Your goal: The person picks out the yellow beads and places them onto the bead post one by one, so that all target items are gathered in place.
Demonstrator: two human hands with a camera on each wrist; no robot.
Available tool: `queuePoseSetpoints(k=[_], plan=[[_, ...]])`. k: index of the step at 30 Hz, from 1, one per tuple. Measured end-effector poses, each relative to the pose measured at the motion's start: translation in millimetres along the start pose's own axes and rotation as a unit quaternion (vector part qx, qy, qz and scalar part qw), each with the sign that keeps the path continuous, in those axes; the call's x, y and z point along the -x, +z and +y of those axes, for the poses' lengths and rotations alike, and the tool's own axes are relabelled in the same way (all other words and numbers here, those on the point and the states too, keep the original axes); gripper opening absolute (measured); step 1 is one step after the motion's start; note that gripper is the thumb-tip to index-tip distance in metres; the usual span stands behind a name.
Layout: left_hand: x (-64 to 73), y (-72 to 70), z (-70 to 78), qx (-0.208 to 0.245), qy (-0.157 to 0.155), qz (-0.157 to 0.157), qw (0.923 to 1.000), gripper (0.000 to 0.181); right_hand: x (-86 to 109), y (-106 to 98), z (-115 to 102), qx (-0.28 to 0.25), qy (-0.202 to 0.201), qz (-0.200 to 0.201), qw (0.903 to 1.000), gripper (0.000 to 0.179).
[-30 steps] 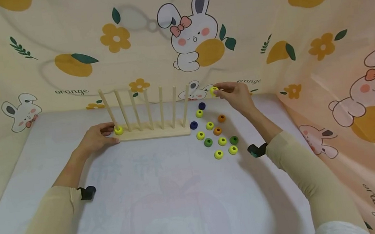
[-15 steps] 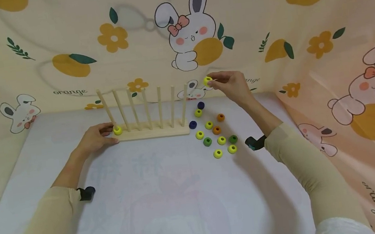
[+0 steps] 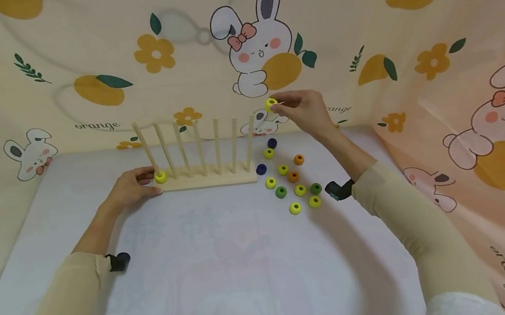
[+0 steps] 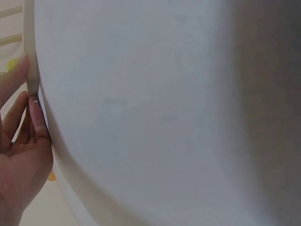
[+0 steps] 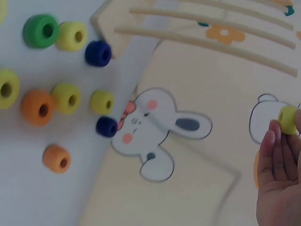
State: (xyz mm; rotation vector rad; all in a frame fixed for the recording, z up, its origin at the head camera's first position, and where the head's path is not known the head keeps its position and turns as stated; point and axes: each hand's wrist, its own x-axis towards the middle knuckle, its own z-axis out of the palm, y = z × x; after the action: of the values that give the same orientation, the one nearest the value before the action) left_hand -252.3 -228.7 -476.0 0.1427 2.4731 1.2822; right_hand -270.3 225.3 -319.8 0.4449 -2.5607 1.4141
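Note:
A wooden peg rack (image 3: 208, 181) with a row of several upright pegs stands toward the back of the table. My left hand (image 3: 127, 189) grips its left end, thumb at the front edge; the left wrist view shows the same hold on the base (image 4: 31, 70). One yellow bead (image 3: 160, 178) sits low on the leftmost peg. Up in the air, right of the rightmost peg, my right hand (image 3: 308, 112) pinches another yellow bead (image 3: 271, 105) between thumb and fingertips. The right wrist view shows this held bead (image 5: 288, 120) at its right edge.
Loose beads lie right of the rack: several yellow ones (image 3: 300, 190), two orange (image 3: 293, 176), two green (image 3: 281, 192) and two dark blue (image 3: 261, 169). A patterned cloth (image 3: 193, 44) rises behind the white table (image 3: 190, 268) and along its sides.
My right hand has lifted the yellow bead and carried it left, closer to the pegs. The left hand keeps its hold on the rack's end.

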Motion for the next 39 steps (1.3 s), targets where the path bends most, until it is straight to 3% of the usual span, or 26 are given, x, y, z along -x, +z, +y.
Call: queuePoseSetpoints(k=[8, 16, 25, 39], plan=[[1.2, 0.4, 0.1, -0.007, 0.010, 0.002, 0.9999, 0.080, -9.0, 13, -14, -0.005, -0.027, -0.012, 0.9995, 0.030], [7.1, 1.9, 1.3, -0.006, 0.001, -0.003, 1.0000, 0.080, -16.2, 24, -23, -0.018, -0.043, -0.027, 0.9985, 0.029], [3.2, 1.6, 2.0, -0.006, 0.013, 0.007, 0.9999, 0.079, -26.5, 33, -36, -0.004, -0.074, -0.059, 0.9955, 0.029], [1.4, -0.4, -0.6, -0.007, 0.011, 0.006, 0.9999, 0.080, -35.0, 50, -54, -0.037, -0.069, -0.093, 0.9925, 0.029]])
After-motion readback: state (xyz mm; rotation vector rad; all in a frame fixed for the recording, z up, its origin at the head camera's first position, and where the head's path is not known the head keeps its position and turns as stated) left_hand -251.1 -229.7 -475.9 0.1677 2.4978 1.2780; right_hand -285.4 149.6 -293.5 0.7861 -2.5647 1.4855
